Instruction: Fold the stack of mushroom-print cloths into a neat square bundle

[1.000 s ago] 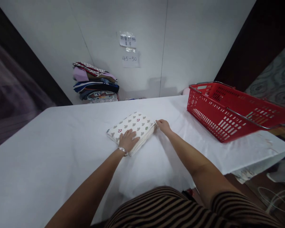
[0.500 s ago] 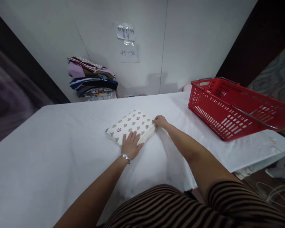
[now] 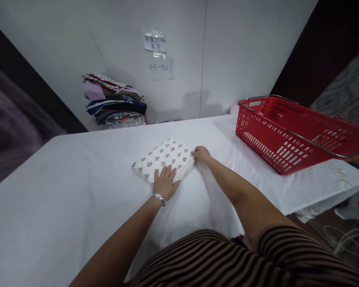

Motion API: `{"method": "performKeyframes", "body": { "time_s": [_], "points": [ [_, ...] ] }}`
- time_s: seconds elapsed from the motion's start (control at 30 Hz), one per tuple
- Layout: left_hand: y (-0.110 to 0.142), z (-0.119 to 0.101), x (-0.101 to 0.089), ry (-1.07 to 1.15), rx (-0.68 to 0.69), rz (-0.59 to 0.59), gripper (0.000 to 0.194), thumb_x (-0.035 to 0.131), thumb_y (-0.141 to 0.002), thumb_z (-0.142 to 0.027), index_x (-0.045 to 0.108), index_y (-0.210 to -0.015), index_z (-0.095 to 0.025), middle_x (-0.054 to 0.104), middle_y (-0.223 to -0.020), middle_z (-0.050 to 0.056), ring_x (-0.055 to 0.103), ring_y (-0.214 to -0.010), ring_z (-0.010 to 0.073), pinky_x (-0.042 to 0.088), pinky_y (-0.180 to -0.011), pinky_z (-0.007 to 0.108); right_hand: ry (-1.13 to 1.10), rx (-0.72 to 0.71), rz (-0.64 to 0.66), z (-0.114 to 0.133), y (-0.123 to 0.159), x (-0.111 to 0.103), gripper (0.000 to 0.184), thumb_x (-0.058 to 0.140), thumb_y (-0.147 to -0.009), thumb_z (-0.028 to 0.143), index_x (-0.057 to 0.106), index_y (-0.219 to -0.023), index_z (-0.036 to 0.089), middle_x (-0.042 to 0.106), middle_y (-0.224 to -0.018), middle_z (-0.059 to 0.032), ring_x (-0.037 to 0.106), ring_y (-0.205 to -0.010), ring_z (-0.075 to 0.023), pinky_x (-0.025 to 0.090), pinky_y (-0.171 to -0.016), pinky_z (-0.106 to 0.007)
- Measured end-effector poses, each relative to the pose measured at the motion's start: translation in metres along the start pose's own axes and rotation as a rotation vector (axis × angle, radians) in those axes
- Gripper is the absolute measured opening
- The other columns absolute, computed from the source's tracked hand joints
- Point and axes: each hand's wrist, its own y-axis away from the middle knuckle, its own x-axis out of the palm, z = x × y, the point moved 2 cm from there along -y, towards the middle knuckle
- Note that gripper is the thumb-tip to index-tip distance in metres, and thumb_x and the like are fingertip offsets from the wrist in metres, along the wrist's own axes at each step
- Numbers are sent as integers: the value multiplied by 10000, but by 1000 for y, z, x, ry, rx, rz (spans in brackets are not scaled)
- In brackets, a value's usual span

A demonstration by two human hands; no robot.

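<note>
A folded white cloth [image 3: 164, 156] with a grey, red and green print lies in a flat, layered square on the white-covered table [image 3: 107, 167]. My left hand [image 3: 165, 183] rests on its near corner, fingers spread and palm down, with a silver bracelet at the wrist. At the right corner, the fingers of my right hand [image 3: 201, 152] pinch the edge of the folded layers. The underside of the cloth is hidden.
A red plastic basket [image 3: 263, 139] with metal handles stands at the table's right end. Beyond the back edge, a pile of folded fabrics [image 3: 116, 101] rises against the wall. Two paper notes [image 3: 158, 67] are taped there. White cables [image 3: 344, 241] lie at lower right.
The view has shifted very slightly. Both hands keep their places on the folded cloth, and the cloth looks the same.
</note>
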Motion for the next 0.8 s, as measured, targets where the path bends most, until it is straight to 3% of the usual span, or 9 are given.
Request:
{"method": "performKeyframes", "body": {
  "time_s": [0.13,0.23,0.33,0.43,0.53,0.67,0.8],
  "points": [
    [0,0,-1,4,-15,15,556,362,-861,-458,406,-1354,-203,325,-1454,78,241,-1347,272,105,-1089,530,70,-62,-49,22,12,-3,269,580,-787,332,629,-1003,180,622,-1099,-103,558,-1019,-235,415,-830,-314],
    [-1,-1,-1,0,-14,8,552,375,-859,-447,411,-1350,-198,328,-1452,84,243,-1347,269,101,-1088,531,145,-436,-92,63,28,8,416,503,-851,363,500,-1238,210,444,-1360,-91,365,-1261,-233,282,-1014,-357],
    [-1,0,-1,3,-17,5,563,390,-855,-446,397,-1358,-196,341,-1445,91,244,-1347,268,93,-1089,536,214,-714,13,96,39,30,576,404,-878,507,343,-1372,219,267,-1477,-77,154,-1368,-241,128,-1081,-437],
    [1,1,0,21,-26,-9,565,392,-853,-462,392,-1361,-214,340,-1447,78,252,-1345,259,99,-1092,529,291,-671,121,99,32,46,655,336,-874,573,276,-1410,201,187,-1504,-83,86,-1384,-241,54,-1087,-452],
    [4,1,3,48,-38,-27,549,379,-859,-465,401,-1354,-230,332,-1452,62,249,-1348,242,107,-1102,502,347,-542,176,83,16,52,700,297,-863,607,252,-1423,190,152,-1513,-71,61,-1388,-243,44,-1088,-434],
    [7,-2,3,101,-63,-39,561,355,-862,-505,401,-1353,-238,323,-1457,59,233,-1356,241,80,-1111,498,368,-539,181,70,5,58,729,244,-856,641,228,-1434,197,130,-1518,-54,33,-1390,-237,33,-1089,-438],
    [-3,4,-13,230,-102,60,583,247,-870,-588,462,-1305,-265,370,-1433,52,271,-1341,240,142,-1096,504,405,-551,169,69,6,62,720,218,-863,639,223,-1434,200,134,-1517,-57,48,-1388,-240,39,-1087,-446]
  ]
}}
